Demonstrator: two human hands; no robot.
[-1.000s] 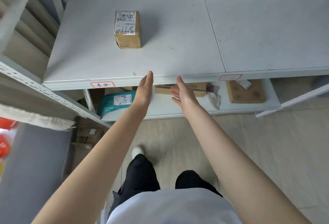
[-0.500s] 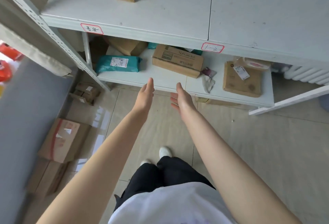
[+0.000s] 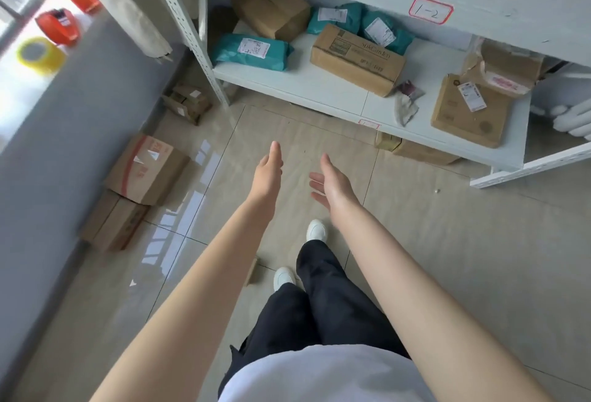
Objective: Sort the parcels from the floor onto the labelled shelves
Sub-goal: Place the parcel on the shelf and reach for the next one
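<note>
Both arms reach forward over the tiled floor (image 3: 463, 242), the left hand (image 3: 268, 171) and the right hand (image 3: 332, 181) flat, fingers loose, nothing in either — palms turned toward one another above bare tile. To the person's left, against the grey wall, parcels wait on the floor: a red-marked carton (image 3: 148, 168) lying partly on a plain brown box (image 3: 112, 221), and farther on, a small taped bundle (image 3: 188, 101) by the rack's upright. Another box (image 3: 415, 149) sits on the floor under the lower shelf (image 3: 319, 88). That shelf already carries sorted stock — a teal mailer (image 3: 252, 51), a long brown carton (image 3: 356, 59), two more teal bags (image 3: 358, 23) behind it, a flat box (image 3: 467, 110) and a torn parcel (image 3: 505, 71) to the right. A label reading "1-2" (image 3: 430, 10) marks the shelf edge above. The job looks partway through: several parcels shelved, at least three still on the floor.
</note>
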